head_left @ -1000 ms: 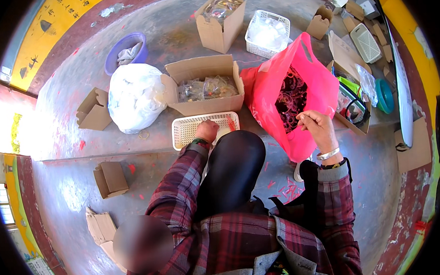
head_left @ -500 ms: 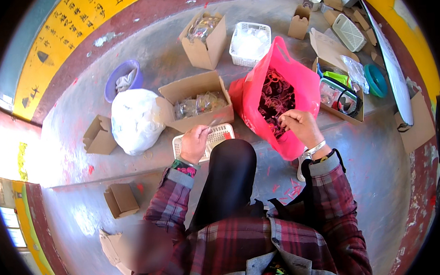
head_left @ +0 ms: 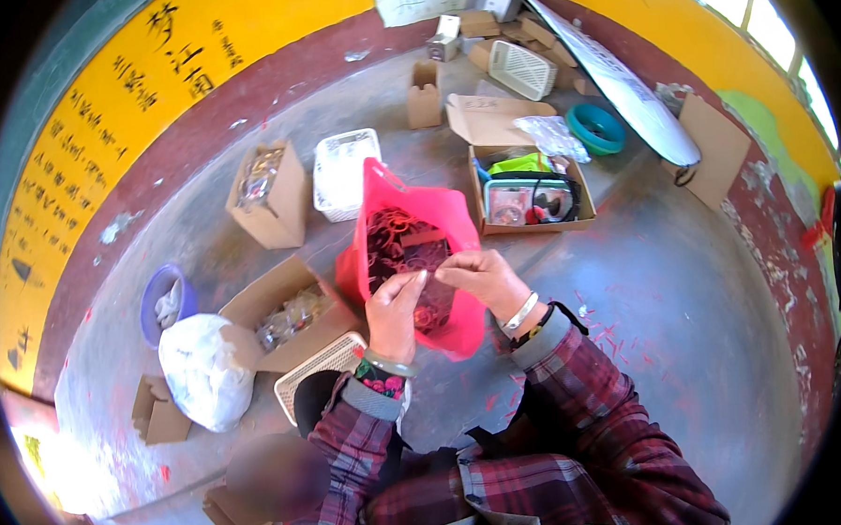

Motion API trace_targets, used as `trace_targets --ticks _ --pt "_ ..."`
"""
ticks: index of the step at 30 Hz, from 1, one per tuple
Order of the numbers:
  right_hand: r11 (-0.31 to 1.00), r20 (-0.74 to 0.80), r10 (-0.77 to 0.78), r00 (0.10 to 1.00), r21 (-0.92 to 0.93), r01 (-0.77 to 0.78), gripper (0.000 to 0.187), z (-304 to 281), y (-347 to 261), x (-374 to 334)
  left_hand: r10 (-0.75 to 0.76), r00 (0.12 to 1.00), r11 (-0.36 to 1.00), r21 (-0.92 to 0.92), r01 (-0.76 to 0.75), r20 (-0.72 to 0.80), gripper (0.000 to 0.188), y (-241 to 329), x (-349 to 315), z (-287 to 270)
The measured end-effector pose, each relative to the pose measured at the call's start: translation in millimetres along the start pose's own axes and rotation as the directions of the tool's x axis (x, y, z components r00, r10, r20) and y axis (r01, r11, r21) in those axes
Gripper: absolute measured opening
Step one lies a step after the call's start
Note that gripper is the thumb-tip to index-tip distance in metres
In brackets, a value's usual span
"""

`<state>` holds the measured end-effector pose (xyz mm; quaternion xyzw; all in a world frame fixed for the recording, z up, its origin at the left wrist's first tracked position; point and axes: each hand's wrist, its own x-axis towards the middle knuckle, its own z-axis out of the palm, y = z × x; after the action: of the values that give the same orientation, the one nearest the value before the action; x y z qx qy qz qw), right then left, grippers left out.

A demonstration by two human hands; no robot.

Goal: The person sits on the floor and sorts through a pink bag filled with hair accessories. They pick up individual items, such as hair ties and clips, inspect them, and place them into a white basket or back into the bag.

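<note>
Both my hands meet over the mouth of a bright pink bag (head_left: 448, 212) standing on the floor. Dark reddish loops and strands (head_left: 391, 234) fill the bag. My left hand (head_left: 392, 313) pinches with thumb and forefinger, and a bangle circles its wrist. Close beside it, fingertips almost touching, my right hand (head_left: 493, 280) is also closed in a pinch. Whatever lies between the fingertips is too small and blends with the bag's contents. A white basket (head_left: 305, 369) sits below my left forearm, partly hidden by my knee.
Left of the bag are an open carton (head_left: 276, 283) of small clear packets, a stuffed white plastic bag (head_left: 205, 375) and a purple basin (head_left: 181, 315). Behind stand a tall carton (head_left: 278, 212) and a white basket (head_left: 343, 200). Another open box (head_left: 536, 225) and teal basins (head_left: 595, 128) lie to the right.
My view has turned right. My left hand has moved from above the white basket to the pink bag, meeting my right hand there.
</note>
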<state>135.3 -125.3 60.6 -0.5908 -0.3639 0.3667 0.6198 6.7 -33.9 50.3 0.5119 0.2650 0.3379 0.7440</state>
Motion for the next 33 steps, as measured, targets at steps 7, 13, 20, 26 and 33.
trace_targets --ticks 7,13,20,26,33 --pt "0.987 -0.100 -0.059 0.993 -0.155 0.043 0.015 10 5 -2 -0.041 0.999 0.992 -0.117 0.043 0.027 0.013 -20 9 -7" --pt "0.995 -0.064 0.082 0.995 -0.059 -0.086 0.012 12 0 2 -0.076 0.991 0.981 -0.169 0.095 0.113 0.013 -6 12 -9" --pt "0.992 -0.079 0.077 0.994 -0.091 -0.085 0.010 14 6 2 -0.072 0.989 0.995 -0.064 0.081 0.128 0.014 -12 12 -17" --pt "0.986 -0.076 0.074 0.994 -0.145 -0.084 0.011 15 6 3 -0.141 0.980 0.985 -0.078 0.153 0.142 0.013 -9 13 -19" --pt "0.983 0.049 0.134 0.990 -0.131 -0.127 0.011 11 12 6 -0.156 0.966 0.981 -0.078 0.175 0.205 0.017 2 16 -28"
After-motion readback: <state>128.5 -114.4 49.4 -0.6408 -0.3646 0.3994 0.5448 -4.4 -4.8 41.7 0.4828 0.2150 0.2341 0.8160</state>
